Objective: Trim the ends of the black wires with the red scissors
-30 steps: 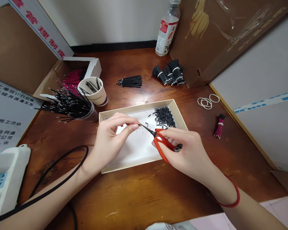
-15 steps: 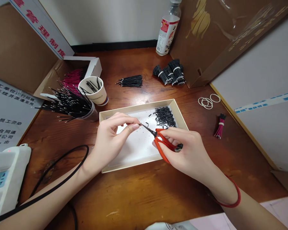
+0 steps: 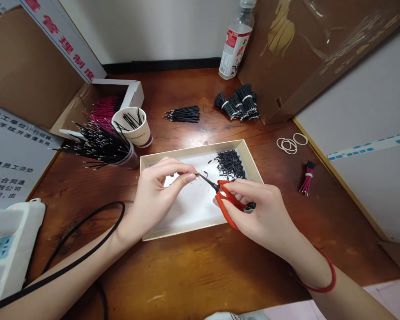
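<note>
Above the shallow cardboard tray, my left hand pinches a short piece of black wire between thumb and forefinger; the fingers hide most of it. My right hand is wrapped round orange-handled scissors. Their narrow dark blades point left, with the tips meeting the wire at the left fingertips. Whether the blades are fully closed is too small to tell. Under the scissors, a heap of short black wire pieces fills the tray's far right corner, with a few scattered bits beside it.
Left stand a cup of black wires, a paper cup and a box of pink wires. Behind lie loose black wires, banded bundles and a bottle. Right are rubber bands and a pink bundle. A black cable crosses my left forearm.
The whole view has shifted slightly. Both hands keep the same pose, with the scissor tips still at the left fingertips.
</note>
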Available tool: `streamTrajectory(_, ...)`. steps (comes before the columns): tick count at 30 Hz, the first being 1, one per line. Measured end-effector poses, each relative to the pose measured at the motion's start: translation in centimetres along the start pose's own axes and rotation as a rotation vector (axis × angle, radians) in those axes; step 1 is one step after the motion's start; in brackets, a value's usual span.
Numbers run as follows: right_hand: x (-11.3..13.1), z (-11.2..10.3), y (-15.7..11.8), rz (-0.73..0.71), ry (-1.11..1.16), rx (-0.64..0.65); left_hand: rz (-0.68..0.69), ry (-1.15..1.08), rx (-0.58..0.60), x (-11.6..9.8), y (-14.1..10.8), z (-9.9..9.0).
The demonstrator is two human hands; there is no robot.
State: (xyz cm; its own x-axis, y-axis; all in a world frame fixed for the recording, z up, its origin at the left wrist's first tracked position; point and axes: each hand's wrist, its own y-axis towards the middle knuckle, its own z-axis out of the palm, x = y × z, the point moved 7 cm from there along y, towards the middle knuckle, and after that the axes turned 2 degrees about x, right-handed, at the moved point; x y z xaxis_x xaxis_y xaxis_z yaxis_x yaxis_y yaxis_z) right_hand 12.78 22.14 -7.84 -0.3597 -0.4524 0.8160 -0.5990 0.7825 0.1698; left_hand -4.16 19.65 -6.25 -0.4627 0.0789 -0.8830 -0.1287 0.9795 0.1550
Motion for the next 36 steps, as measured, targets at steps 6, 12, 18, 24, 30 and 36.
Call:
streamTrajectory(6,-0.14,0.03,-0.04,0.017,-0.001,0.000,-0.005,0.002,-0.002,0.10,0.06,-0.04)
streamTrajectory(12,-0.11,0.04,0.04,0.024,-0.003,0.003,-0.007,0.003,0.001,0.04,0.08,-0.02)
streamTrajectory(18,-0.02,0.00,0.04,0.023,0.000,0.006,-0.004,0.002,0.001,-0.03,0.08,-0.03)
streamTrajectory(24,-0.08,0.04,-0.06,0.008,0.000,0.017,0.000,-0.013,0.004,0.02,0.00,-0.03)
streamTrajectory(30,-0.16,0.02,0.03,0.020,-0.006,0.026,0.003,-0.026,0.006,0.08,0.05,0.02)
streamTrajectory(36,-0.10,-0.04,0.03,0.005,-0.018,0.012,0.005,0.001,0.015,-0.05,0.06,0.00)
